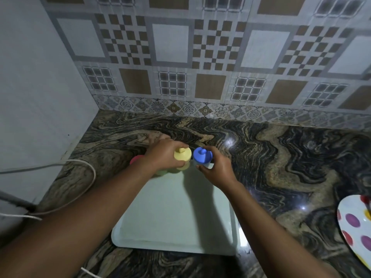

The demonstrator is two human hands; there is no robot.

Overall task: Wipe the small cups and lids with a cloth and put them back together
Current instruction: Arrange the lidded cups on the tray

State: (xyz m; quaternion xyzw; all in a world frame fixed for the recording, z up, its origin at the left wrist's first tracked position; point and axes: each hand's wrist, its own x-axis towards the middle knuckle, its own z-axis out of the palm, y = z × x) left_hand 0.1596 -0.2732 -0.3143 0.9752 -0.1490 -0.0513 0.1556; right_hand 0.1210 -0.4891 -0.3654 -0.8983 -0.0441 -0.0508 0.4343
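Observation:
A pale green tray [176,213] lies on the marbled counter. At its far edge my left hand [163,155] grips a small cup with a yellow lid [182,153] that has a knob on top. Just to the right, my right hand [215,167] grips a small cup with a blue lid [202,155]. A red-lidded cup [135,159] and a green one [161,173] peek out from under my left wrist, mostly hidden. No cloth is in view.
A tiled wall stands close behind the cups and a white wall closes the left side. White cables [88,169] loop on the counter at left. A white plate with coloured dots [355,223] sits at the right edge.

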